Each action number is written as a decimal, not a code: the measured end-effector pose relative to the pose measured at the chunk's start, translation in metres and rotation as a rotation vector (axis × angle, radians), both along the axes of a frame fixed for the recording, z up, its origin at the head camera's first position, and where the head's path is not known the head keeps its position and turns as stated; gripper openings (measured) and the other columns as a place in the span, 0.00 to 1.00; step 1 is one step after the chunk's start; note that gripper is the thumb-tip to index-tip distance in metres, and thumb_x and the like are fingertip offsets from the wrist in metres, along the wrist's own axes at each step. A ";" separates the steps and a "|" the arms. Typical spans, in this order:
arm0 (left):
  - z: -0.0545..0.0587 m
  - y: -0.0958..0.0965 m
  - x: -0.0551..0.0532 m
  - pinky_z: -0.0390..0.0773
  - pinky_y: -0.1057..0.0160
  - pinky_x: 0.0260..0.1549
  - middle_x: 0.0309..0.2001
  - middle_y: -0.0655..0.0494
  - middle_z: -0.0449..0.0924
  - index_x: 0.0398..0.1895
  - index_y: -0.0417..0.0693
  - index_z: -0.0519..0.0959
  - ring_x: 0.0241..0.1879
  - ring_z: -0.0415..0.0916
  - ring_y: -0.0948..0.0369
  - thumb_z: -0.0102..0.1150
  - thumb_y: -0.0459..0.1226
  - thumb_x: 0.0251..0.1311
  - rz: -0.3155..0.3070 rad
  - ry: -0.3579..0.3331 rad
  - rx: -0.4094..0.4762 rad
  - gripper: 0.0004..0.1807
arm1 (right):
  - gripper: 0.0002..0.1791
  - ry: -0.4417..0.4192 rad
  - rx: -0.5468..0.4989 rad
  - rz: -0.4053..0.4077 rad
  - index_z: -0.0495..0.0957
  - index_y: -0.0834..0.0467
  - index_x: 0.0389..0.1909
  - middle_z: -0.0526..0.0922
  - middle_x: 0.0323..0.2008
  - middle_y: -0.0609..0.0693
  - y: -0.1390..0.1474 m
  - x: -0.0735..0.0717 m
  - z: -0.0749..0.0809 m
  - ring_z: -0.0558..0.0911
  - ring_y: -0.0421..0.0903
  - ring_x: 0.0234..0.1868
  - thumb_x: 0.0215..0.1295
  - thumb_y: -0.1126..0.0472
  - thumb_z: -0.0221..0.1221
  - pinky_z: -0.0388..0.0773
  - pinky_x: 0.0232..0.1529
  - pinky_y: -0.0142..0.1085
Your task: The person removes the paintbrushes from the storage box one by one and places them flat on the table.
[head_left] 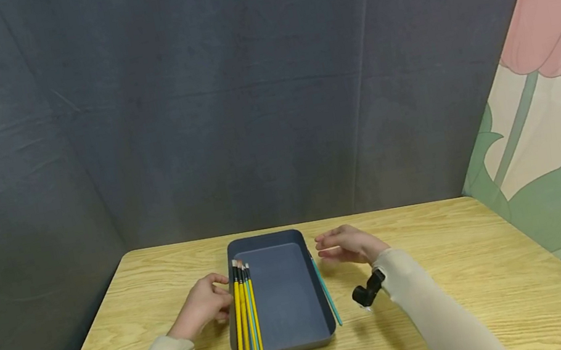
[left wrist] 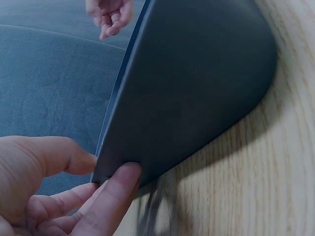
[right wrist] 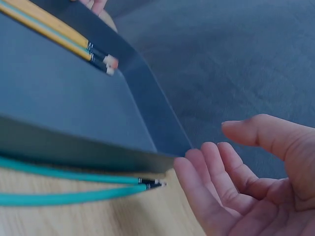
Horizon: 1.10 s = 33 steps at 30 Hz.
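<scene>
A dark grey tray [head_left: 288, 299] lies on the table, with several yellow paintbrushes [head_left: 243, 316] and a thin teal one side by side along its left wall. My left hand [head_left: 204, 304] is at that wall. In the left wrist view its thumb [left wrist: 74, 160] meets the rim while a fingertip [left wrist: 129, 172] presses the outer side, pinching the wall. Just right of the tray is my right hand [head_left: 349, 244], its fingers loosely extended and holding nothing. Its fingertips lie close to a tray corner; contact is unclear. Two teal paintbrushes [right wrist: 98, 194] lie outside, along the right wall.
The light wood table [head_left: 417, 276] extends on both sides of the tray. A dark grey curtain [head_left: 225, 116] hangs behind it and on the left. To the right is a wall covering with a pink tulip [head_left: 539, 10].
</scene>
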<state>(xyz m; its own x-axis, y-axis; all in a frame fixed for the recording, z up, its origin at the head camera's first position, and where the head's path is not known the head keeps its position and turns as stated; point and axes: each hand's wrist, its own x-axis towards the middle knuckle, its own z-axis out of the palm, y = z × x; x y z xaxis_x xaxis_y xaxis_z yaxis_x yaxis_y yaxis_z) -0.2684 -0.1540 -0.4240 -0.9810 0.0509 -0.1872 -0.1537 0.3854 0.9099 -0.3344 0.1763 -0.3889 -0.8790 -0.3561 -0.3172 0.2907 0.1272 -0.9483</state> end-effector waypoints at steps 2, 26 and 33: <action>0.000 0.000 0.000 0.81 0.58 0.24 0.35 0.42 0.77 0.55 0.32 0.69 0.28 0.77 0.56 0.52 0.22 0.50 0.000 0.000 -0.001 0.25 | 0.28 0.003 -0.009 0.008 0.58 0.76 0.66 0.63 0.65 0.70 -0.003 0.001 0.003 0.80 0.49 0.51 0.68 0.69 0.50 0.78 0.55 0.39; 0.001 0.001 0.001 0.81 0.58 0.23 0.35 0.42 0.77 0.55 0.31 0.69 0.29 0.77 0.56 0.52 0.22 0.50 -0.003 0.001 -0.010 0.24 | 0.21 0.030 -0.072 0.041 0.67 0.74 0.61 0.79 0.41 0.55 -0.065 0.012 0.022 0.83 0.43 0.39 0.68 0.70 0.50 0.81 0.50 0.40; -0.001 0.000 0.000 0.81 0.58 0.23 0.35 0.43 0.77 0.55 0.32 0.69 0.28 0.77 0.56 0.51 0.23 0.49 0.000 0.002 0.002 0.24 | 0.20 -0.001 -0.054 0.023 0.71 0.70 0.58 0.79 0.46 0.58 -0.085 0.014 0.019 0.83 0.48 0.42 0.67 0.69 0.54 0.80 0.52 0.43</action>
<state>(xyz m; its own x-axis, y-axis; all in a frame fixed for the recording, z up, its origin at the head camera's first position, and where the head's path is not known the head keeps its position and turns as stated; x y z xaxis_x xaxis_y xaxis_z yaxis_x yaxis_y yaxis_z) -0.2688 -0.1538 -0.4246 -0.9813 0.0511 -0.1854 -0.1521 0.3837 0.9109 -0.3203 0.0913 -0.3701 -0.8698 -0.3929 -0.2984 0.2896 0.0830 -0.9535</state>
